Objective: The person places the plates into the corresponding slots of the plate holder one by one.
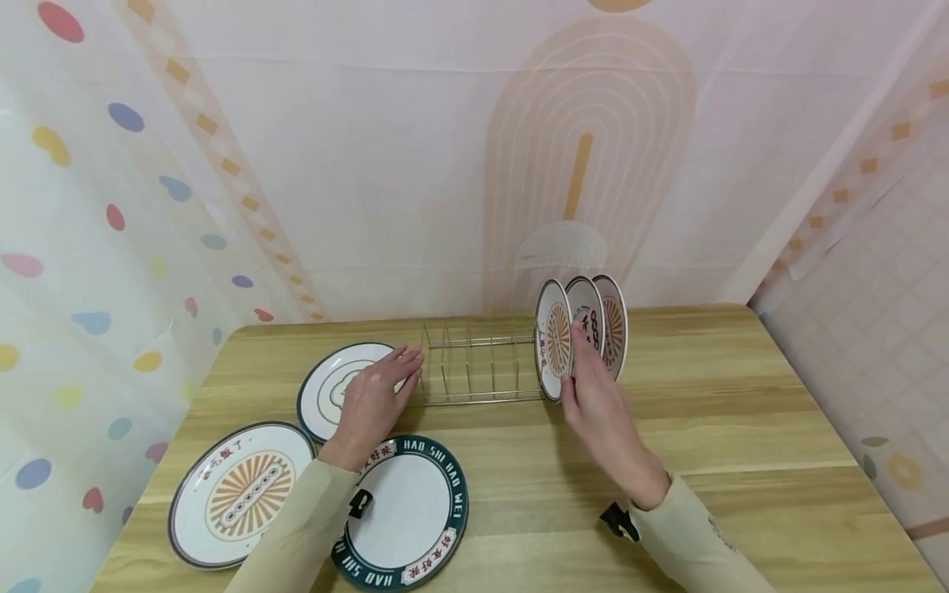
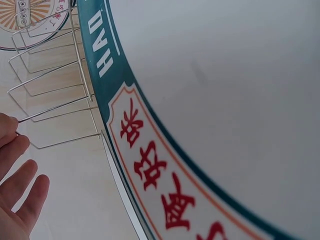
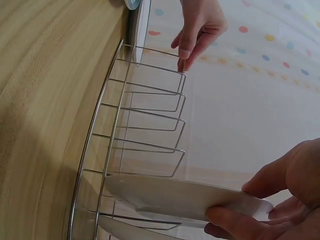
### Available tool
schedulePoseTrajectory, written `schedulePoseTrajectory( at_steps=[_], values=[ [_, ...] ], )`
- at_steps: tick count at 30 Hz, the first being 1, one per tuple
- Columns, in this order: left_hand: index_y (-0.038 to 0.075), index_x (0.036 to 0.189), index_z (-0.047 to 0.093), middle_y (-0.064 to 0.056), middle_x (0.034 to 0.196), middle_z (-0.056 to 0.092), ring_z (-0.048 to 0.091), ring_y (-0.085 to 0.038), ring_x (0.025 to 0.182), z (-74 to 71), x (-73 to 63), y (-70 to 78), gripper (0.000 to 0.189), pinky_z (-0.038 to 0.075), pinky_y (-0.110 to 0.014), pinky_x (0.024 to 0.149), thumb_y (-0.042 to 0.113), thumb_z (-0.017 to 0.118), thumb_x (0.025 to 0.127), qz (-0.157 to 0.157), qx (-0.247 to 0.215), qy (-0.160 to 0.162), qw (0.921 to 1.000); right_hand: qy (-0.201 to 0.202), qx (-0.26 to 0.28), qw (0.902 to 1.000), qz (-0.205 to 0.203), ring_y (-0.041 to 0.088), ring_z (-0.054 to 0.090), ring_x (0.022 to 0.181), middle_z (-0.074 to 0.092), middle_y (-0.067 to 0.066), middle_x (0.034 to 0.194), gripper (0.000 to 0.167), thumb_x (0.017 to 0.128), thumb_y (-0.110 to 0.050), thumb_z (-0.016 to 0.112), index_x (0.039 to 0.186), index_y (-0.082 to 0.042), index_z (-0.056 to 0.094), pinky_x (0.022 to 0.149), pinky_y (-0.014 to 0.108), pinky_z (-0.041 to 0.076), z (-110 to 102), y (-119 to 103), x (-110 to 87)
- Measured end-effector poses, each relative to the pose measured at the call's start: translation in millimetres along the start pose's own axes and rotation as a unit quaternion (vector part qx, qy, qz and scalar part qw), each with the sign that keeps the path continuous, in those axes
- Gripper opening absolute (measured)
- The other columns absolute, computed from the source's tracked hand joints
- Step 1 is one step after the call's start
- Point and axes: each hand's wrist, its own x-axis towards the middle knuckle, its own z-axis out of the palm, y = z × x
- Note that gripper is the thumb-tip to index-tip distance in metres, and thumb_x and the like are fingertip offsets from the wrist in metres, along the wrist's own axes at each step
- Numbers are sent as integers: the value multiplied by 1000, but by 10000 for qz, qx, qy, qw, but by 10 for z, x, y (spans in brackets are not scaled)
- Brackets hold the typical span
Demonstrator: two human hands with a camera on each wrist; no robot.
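Observation:
My right hand (image 1: 602,416) holds a white plate (image 1: 553,339) with an orange sunburst, upright in the wire dish rack (image 1: 482,402). In the right wrist view, the thumb and fingers are on either side of that plate's rim (image 3: 170,195). Two more plates, one with dark lettering (image 1: 586,301) and one with a sunburst (image 1: 614,321), stand behind it at the rack's right end. My left hand (image 1: 371,403) pinches the wire at the left end of the rack, as the left wrist view shows with its fingertips (image 2: 12,145).
Left of the rack lies a dark-rimmed white plate (image 1: 319,395), partly under my left hand. A larger sunburst plate (image 1: 193,511) and a green-rimmed plate (image 1: 457,494) lie nearer on the wooden table (image 1: 704,453). A patterned curtain (image 1: 371,165) hangs behind.

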Motion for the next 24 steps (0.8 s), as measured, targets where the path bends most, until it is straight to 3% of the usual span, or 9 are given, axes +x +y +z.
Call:
schedulePoseTrajectory(
  at_steps=[5, 8, 10, 12, 14, 17, 20, 24],
  values=[
    [3, 124, 74, -15, 125, 72, 66, -34, 123, 6, -17, 2, 34, 56, -51, 94, 7, 80, 91, -13, -18, 12, 10000, -37, -8, 10000, -48, 44, 40, 145, 33, 29, 161, 74, 96, 8, 62, 159, 10, 24, 114, 55, 40, 27, 9, 16],
    [3, 124, 74, -15, 125, 72, 66, -33, 123, 8, -26, 15, 34, 56, -51, 94, 8, 80, 91, -29, -32, 11, 10000, -88, -11, 9999, 55, 43, 55, 130, 31, 26, 163, 75, 97, 6, 62, 160, 8, 22, 93, 45, 57, 40, 15, 19],
    [3, 124, 74, -15, 125, 72, 66, -33, 123, 12, -27, 26, 35, 56, -51, 94, 7, 81, 90, -37, -57, 19, 10000, -68, -33, 9999, 96, 41, 65, 110, 30, 25, 163, 75, 97, 5, 63, 160, 7, 23, 73, 37, 58, 53, 27, 15],
    [3, 124, 74, -15, 125, 72, 66, -34, 123, 13, -28, 32, 36, 56, -51, 94, 7, 81, 90, -36, -82, 20, 10000, -26, -45, 9999, 115, 37, 65, 95, 30, 25, 163, 75, 97, 5, 64, 160, 7, 24, 60, 34, 54, 69, 42, 11],
    [3, 124, 74, -15, 125, 72, 66, -34, 122, 7, -28, 34, 36, 57, -52, 94, 7, 82, 89, -17, -96, 29, 9999, 60, -49, 9999, 130, 39, 66, 92, 33, 27, 161, 74, 97, 5, 65, 159, 8, 26, 67, 38, 58, 89, 56, 2],
    [2, 124, 74, -16, 124, 73, 67, -35, 121, -3, -26, 34, 36, 57, -52, 93, 6, 82, 89, 37, -90, 28, 9999, 157, -68, 9997, 193, 44, 67, 104, 40, 30, 156, 74, 96, 5, 66, 158, 9, 27, 76, 48, 60, 111, 68, -20],
    [1, 123, 74, -16, 123, 73, 67, -36, 120, -14, -26, 23, 35, 57, -52, 93, 5, 81, 89, 64, -70, 61, 9999, 145, -22, 9995, 275, 46, 67, 105, 43, 31, 154, 75, 96, 5, 67, 158, 10, 26, 79, 52, 60, 115, 59, -45],
    [2, 123, 74, -17, 122, 73, 68, -36, 120, -49, -17, 2, 35, 57, -51, 93, 5, 81, 89, 65, -84, 158, 9998, -68, 144, 9991, 385, 39, 68, 88, 38, 30, 157, 73, 98, 2, 65, 158, 10, 25, 75, 48, 60, 87, 14, -60]
  ],
)
